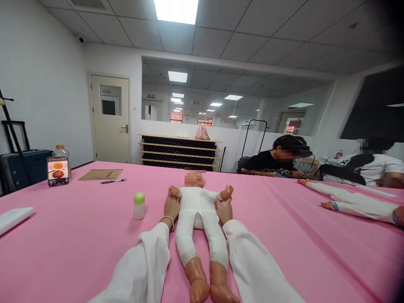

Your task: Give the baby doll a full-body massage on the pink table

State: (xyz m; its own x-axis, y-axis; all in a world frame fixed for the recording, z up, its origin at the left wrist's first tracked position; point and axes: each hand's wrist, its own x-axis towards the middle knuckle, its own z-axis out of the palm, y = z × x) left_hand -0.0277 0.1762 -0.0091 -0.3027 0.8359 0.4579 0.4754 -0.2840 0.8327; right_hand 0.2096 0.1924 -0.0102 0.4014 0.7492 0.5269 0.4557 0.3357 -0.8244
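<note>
A baby doll [197, 204] with a white cloth body lies on its back on the pink tablecloth [94, 252], feet toward me. Both its arms are bent up beside its head. My left hand [171, 207], with a beaded bracelet on the wrist, is closed around the doll's arm on the left, just below its small hand. On the other side, my right hand [224, 210] grips the doll's other arm near the wrist. A small bottle with a green cap [139, 206] stands upright to the left of my left hand.
A phone [58, 171] leans against a bottle at the far left, near a brown notebook [101, 174] and a pen [113, 181]. A white object [14, 219] lies at the left edge. Another doll [350, 200] lies at right. Two people sit beyond the table.
</note>
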